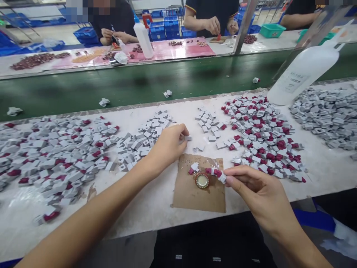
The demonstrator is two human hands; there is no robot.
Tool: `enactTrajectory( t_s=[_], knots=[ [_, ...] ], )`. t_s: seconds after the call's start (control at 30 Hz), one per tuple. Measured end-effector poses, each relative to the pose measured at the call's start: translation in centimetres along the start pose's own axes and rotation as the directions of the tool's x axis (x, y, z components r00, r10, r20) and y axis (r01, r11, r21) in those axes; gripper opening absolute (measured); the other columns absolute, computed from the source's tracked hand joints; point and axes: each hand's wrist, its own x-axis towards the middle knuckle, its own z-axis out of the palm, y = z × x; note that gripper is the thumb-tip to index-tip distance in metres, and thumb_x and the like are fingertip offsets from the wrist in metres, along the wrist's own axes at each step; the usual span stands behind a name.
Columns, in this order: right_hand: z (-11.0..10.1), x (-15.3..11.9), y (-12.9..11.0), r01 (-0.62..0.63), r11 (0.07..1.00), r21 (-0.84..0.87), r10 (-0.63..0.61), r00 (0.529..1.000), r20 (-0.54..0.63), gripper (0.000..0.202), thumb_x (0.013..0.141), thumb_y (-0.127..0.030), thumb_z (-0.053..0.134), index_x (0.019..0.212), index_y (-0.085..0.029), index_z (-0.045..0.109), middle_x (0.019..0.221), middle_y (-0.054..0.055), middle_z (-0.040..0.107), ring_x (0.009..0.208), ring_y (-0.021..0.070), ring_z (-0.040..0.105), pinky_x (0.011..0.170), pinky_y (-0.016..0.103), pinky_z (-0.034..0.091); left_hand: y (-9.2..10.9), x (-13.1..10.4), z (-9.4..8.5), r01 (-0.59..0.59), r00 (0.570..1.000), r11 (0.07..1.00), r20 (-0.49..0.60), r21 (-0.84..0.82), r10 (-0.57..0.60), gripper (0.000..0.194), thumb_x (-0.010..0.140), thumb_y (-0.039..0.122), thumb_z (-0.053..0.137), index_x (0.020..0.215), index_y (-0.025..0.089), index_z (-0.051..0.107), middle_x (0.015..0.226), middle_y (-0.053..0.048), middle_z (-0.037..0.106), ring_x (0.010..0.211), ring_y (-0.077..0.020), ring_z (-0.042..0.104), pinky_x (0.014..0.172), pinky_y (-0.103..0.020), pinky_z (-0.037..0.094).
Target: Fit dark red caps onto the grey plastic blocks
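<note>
My left hand (173,146) reaches over the table with thumb and fingers pinched on a small grey plastic block (189,138). Above the cardboard, my right hand (256,190) grips a grey-and-dark-red plastic part (219,174) between thumb and fingertips. Under it lies a brown cardboard piece (199,201), carrying a bottle cap (202,180) with liquid in it and another grey-and-dark-red part (193,168). Loose grey blocks (145,139) are heaped beside my left hand. Grey-and-dark-red parts (259,130) form a pile beyond my right hand.
More mixed parts (64,152) spread at left; grey pieces (331,115) pile at far right. A white squeeze bottle (304,74) leans by a metal post (245,26). A green belt (195,80) carries a few parts. Co-workers' hands (213,26) work across it.
</note>
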Motion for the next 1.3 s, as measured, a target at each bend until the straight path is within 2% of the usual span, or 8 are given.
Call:
enactTrajectory(
  t_s=[0.17, 0.37, 0.53, 0.87, 0.97, 1.13, 1.23, 1.3],
  knots=[
    [0.5, -0.3, 0.0, -0.004, 1.000, 0.004, 0.003, 0.999, 0.048, 0.015, 0.093, -0.048, 0.092, 0.096, -0.033, 0.093, 0.095, 0.005, 0.091, 0.084, 0.0282, 0.089, 0.075, 0.035, 0.075, -0.4, 0.1, 0.0, 0.004, 1.000, 1.000, 0.023, -0.023, -0.003, 0.017, 0.089, 0.010, 0.075, 0.098, 0.023, 0.073, 0.097, -0.006, 0.079, 0.087, -0.0269, 0.074, 0.082, -0.040, 0.058],
    [0.7, -0.9, -0.3, 0.197, 0.971, -0.135, -0.183, 0.977, 0.114, 0.009, 0.104, -0.036, 0.082, 0.102, -0.037, 0.090, 0.106, 0.004, 0.089, 0.101, 0.0297, 0.085, 0.089, 0.042, 0.071, 0.0, 0.9, 0.2, 0.003, 0.999, 1.000, 0.053, -0.002, -0.003, 0.023, 0.083, 0.003, 0.070, 0.097, 0.021, 0.077, 0.095, -0.007, 0.077, 0.087, -0.0279, 0.074, 0.085, -0.041, 0.058],
    [1.0, -0.8, -0.9, 0.264, 0.946, -0.187, -0.231, 0.956, 0.179, 0.013, 0.106, -0.032, 0.077, 0.103, -0.037, 0.088, 0.104, 0.004, 0.089, 0.098, 0.0327, 0.085, 0.088, 0.048, 0.070, 0.3, 0.5, 0.3, 0.009, 0.999, 1.000, 0.053, -0.017, -0.008, 0.020, 0.083, 0.005, 0.070, 0.093, 0.022, 0.075, 0.094, -0.007, 0.077, 0.086, -0.0275, 0.074, 0.082, -0.040, 0.058],
    [1.0, -0.4, -1.7, 0.326, 0.921, -0.214, -0.279, 0.935, 0.220, 0.014, 0.106, -0.028, 0.077, 0.102, -0.038, 0.085, 0.103, 0.002, 0.090, 0.097, 0.0317, 0.085, 0.085, 0.047, 0.070, 1.4, -1.1, -0.3, 0.107, 0.994, 0.957, 0.041, -0.270, -0.099, 0.012, 0.086, 0.013, 0.077, 0.092, 0.023, 0.074, 0.092, -0.004, 0.082, 0.081, -0.0244, 0.074, 0.077, -0.039, 0.061],
    [0.5, -0.1, -2.0, 0.259, 0.952, -0.162, -0.238, 0.961, 0.140, 0.012, 0.104, -0.031, 0.081, 0.101, -0.041, 0.089, 0.104, 0.002, 0.089, 0.099, 0.0315, 0.085, 0.087, 0.046, 0.071, 2.0, -1.8, -0.6, 0.121, 0.993, 0.885, 0.057, -0.450, -0.106, 0.007, 0.090, 0.022, 0.081, 0.095, 0.022, 0.076, 0.096, -0.006, 0.083, 0.088, -0.0248, 0.077, 0.080, -0.039, 0.064],
    [-0.2, 1.6, -1.8, 0.114, 0.986, 0.126, -0.109, 0.993, -0.048, 0.005, 0.098, -0.039, 0.090, 0.102, -0.041, 0.092, 0.109, 0.002, 0.091, 0.105, 0.0308, 0.087, 0.094, 0.047, 0.074, 4.1, -3.3, -0.6, 0.187, 0.980, 0.608, 0.189, -0.771, -0.062, 0.016, 0.092, 0.027, 0.086, 0.106, 0.023, 0.080, 0.106, -0.008, 0.085, 0.099, -0.0253, 0.082, 0.088, -0.040, 0.069],
    [0.0, 2.8, -1.3, 0.077, 0.944, 0.321, -0.057, 0.996, -0.073, 0.011, 0.094, -0.045, 0.094, 0.101, -0.036, 0.091, 0.109, 0.003, 0.092, 0.105, 0.0305, 0.088, 0.101, 0.053, 0.073, 5.2, -4.0, -0.2, 0.248, 0.961, 0.473, 0.276, -0.845, -0.011, 0.017, 0.093, 0.025, 0.086, 0.110, 0.023, 0.081, 0.106, -0.008, 0.086, 0.093, -0.0240, 0.083, 0.086, -0.040, 0.071],
    [0.3, 3.3, -1.2, 0.055, 0.911, 0.409, -0.039, 0.998, -0.048, 0.015, 0.091, -0.045, 0.097, 0.099, -0.034, 0.090, 0.105, 0.003, 0.092, 0.102, 0.0292, 0.089, 0.104, 0.054, 0.072, 5.6, -4.1, 0.1, 0.271, 0.952, 0.424, 0.306, -0.864, 0.016, 0.018, 0.093, 0.025, 0.088, 0.110, 0.023, 0.083, 0.106, -0.008, 0.087, 0.092, -0.0238, 0.083, 0.086, -0.040, 0.072]
  ],
)
